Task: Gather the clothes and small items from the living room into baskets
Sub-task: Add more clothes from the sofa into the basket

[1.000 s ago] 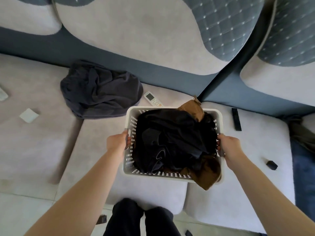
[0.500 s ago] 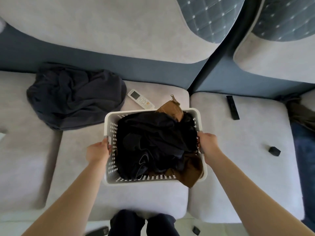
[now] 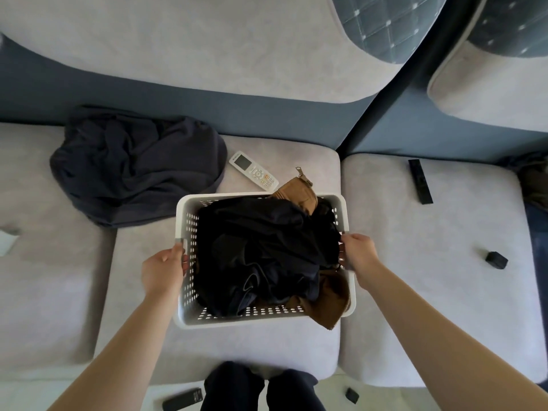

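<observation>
Grey sofa seat cushions (image 3: pixel 400 292) filled most of the frame, with blue quilted pillows along the top edge. At the centre sat a white perforated plastic basket (image 3: pixel 189 318), stuffed with black clothes (image 3: pixel 261 247) and a brown zipped garment (image 3: pixel 299 194) spilling over its far and near right corners. The left hand (image 3: pixel 161 269) curled over the basket's left handle and the right hand (image 3: pixel 358 252) over the right rim, both holding it.

Compared with a second earlier, the basket had come to sit lower and more squarely on the middle cushion, which probably meant it was being set down within reach of the next pieces. Left to collect: a crumpled dark grey garment (image 3: pixel 136 167) at the left of the frame, a white remote control with a small screen (image 3: pixel 253 171) just beyond the basket, a slim black remote (image 3: pixel 420 181) to the right, and a small black block (image 3: pixel 496 260) at the far right. No writing on either remote was legible.
</observation>
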Demonstrator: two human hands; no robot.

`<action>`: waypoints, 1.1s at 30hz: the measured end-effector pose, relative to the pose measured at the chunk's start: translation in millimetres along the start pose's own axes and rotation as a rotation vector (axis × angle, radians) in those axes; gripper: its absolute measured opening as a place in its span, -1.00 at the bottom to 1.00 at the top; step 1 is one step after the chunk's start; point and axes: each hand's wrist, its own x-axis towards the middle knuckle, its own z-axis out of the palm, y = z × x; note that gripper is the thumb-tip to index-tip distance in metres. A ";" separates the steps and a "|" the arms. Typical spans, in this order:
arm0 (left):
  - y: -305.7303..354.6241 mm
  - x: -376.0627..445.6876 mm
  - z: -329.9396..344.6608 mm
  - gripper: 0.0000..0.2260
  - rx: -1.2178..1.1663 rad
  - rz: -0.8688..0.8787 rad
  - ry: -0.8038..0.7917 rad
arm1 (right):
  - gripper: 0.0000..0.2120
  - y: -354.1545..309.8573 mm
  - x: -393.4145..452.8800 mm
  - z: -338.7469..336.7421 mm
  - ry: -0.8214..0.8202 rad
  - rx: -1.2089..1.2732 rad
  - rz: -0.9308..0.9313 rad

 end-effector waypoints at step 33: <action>50.7 307.2 -52.7 0.26 1.182 0.590 -0.053 | 0.21 -206.4 27.0 359.6 -0.356 -1.509 -0.898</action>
